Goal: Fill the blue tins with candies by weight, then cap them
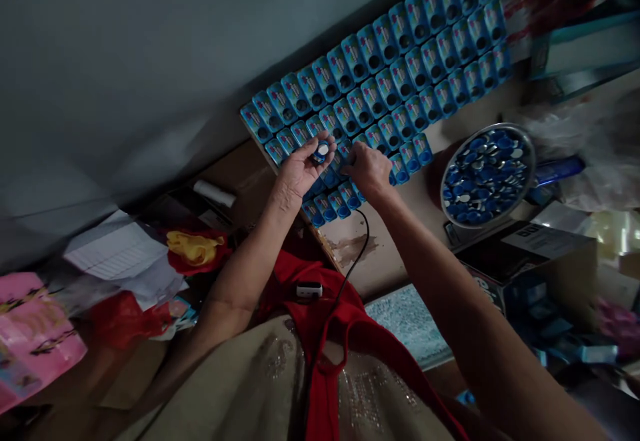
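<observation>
My left hand (306, 171) is turned palm up, its fingers curled around a few small round blue discs (321, 152) with a pale white face showing. Close beside it, my right hand (369, 168) is closed, knuckles up, over the rows of blue printed packs (359, 107). What its fingertips pinch, if anything, is hidden. The packs lie in several slanted rows on a board. Many in the back rows show a dark round spot at the lower end, while the front ones (326, 210) look plain blue there.
A round metal bowl (444, 191) full of blue and silver discs stands at right, a blue handle-like piece (559, 170) beside it. An open carton (570, 261) is below. Papers (117, 248), a white roll (215, 193) and a pink bag (37, 338) lie left. A black cable (367, 234) crosses the table edge.
</observation>
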Tool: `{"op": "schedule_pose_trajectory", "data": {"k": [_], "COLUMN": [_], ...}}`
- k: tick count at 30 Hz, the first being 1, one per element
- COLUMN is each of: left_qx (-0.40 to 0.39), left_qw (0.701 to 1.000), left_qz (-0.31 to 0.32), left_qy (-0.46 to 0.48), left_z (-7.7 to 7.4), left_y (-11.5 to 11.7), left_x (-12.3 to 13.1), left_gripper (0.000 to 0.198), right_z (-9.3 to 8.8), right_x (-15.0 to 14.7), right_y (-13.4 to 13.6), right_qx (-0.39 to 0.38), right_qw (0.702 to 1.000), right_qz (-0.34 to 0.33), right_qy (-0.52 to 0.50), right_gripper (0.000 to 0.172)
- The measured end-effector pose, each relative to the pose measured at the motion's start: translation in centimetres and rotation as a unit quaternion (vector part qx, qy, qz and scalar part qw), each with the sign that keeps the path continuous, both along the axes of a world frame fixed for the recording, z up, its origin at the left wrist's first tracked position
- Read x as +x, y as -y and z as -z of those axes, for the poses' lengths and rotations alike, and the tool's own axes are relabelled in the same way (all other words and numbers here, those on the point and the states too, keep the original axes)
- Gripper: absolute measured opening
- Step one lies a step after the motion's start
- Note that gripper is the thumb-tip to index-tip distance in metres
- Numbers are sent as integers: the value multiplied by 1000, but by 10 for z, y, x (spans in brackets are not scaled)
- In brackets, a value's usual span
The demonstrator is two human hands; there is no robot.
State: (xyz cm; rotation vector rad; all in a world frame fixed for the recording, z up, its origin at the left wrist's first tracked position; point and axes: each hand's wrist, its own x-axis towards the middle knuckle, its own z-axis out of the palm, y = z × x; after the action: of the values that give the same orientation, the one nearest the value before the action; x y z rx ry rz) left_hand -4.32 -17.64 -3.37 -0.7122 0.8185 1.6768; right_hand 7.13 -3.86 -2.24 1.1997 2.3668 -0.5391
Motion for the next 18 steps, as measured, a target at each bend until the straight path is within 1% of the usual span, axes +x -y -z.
{"op": "schedule_pose_trajectory", "data": {"k": [2,4,6,8,9,10,14,16,18], "left_qx": [0,-1,-3,1,6,12,15,-1,-16], "left_qw": [1000,999,999,998,998,998,998,998,998], "left_qz": [9,19,28,32,34,35,54,58,51], "left_qy": [-19,-35,-44,-45,-44,-43,-36,-32,-31], "left_z": [2,5,8,9,9,9,8,10,11], "left_y": [3,5,6,4,4,3,4,5,6], "left_x": [2,6,12,19,23,26,33,34,35], "left_gripper": [21,27,36,43,45,46,41,36,35], "right_z": [0,-1,-2,-4,-5,-6,-6,-5,-3], "right_x": [7,14,18,20,20,19,21,23,25], "right_y": [2,5,11,17,19,20,17,17,20], "right_qx": [-29,-89,-166,-221,-233,-235,-243,-270,-305], "right_qw": [998,982,943,904,893,890,897,887,861], "right_qz": [27,73,120,148,153,151,114,135,188], "right_qy": [-54,-152,-262,-336,-353,-360,-351,-350,-360], "right_gripper": [24,27,32,40,43,45,44,45,47]}}
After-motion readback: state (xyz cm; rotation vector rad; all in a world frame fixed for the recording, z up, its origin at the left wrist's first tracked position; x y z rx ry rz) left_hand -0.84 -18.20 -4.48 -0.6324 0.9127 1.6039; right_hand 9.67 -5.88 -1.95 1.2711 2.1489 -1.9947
